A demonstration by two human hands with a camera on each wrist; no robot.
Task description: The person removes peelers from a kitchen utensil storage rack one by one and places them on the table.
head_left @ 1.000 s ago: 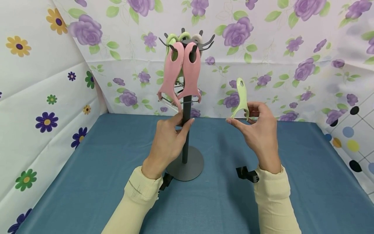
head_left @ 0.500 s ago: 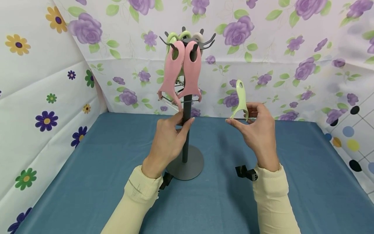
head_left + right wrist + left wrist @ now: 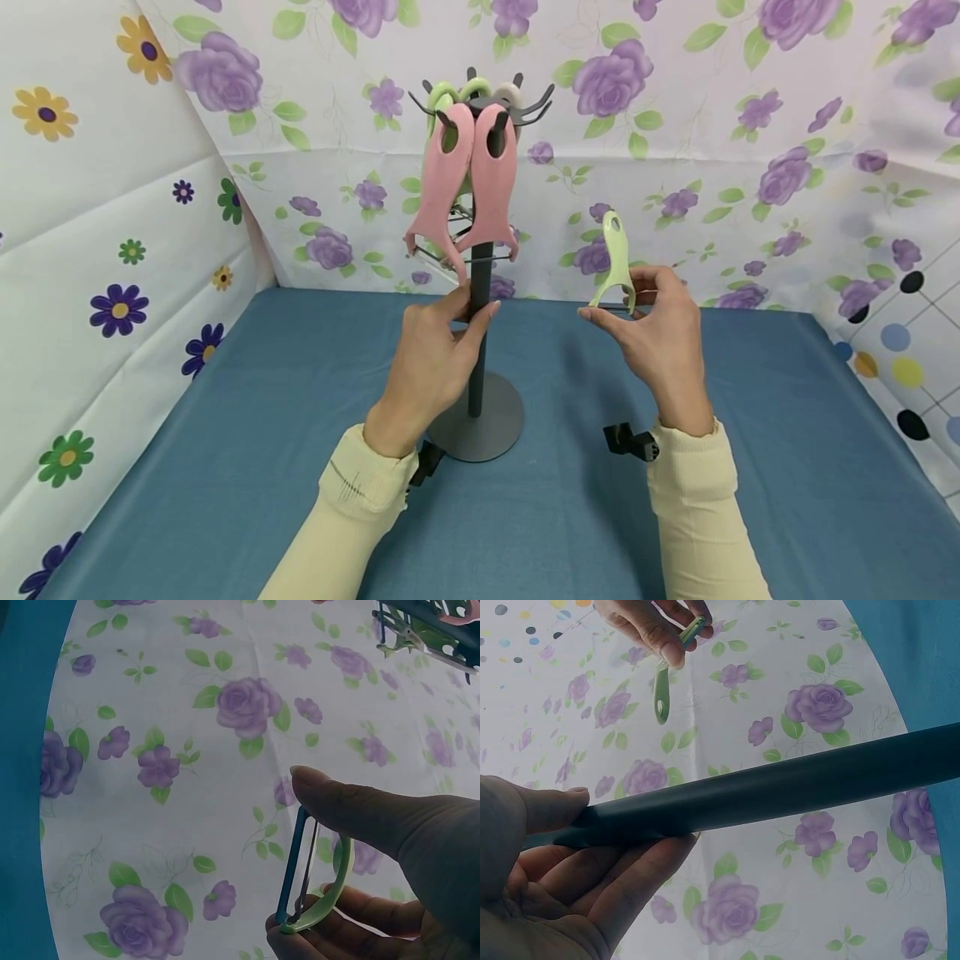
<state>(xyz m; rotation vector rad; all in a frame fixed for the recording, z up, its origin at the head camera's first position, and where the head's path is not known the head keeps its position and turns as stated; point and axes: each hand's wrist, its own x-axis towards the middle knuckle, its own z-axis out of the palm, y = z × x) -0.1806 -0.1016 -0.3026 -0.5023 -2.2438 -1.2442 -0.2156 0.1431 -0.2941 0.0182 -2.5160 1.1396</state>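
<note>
In the head view, the left hand [image 3: 433,360] curls its fingers and thumb round the dark pole of a grey hook stand [image 3: 477,333] that rests on the blue tablecloth [image 3: 225,433]. Two pink peelers [image 3: 468,179] hang from the hooks at its top, with pale green ones half hidden behind them. The right hand [image 3: 660,337], well apart from the stand on its right, pinches a light green peeler [image 3: 617,254] by its blade end, handle pointing up.

The left wrist view shows the left hand [image 3: 562,877] wrapped around the pole [image 3: 780,791], and the green peeler [image 3: 664,682] dangling from the other hand's fingers beyond.

In the right wrist view, thumb and fingers [image 3: 360,806] clamp the peeler's blade head [image 3: 307,881] against the floral backdrop [image 3: 187,750].
</note>
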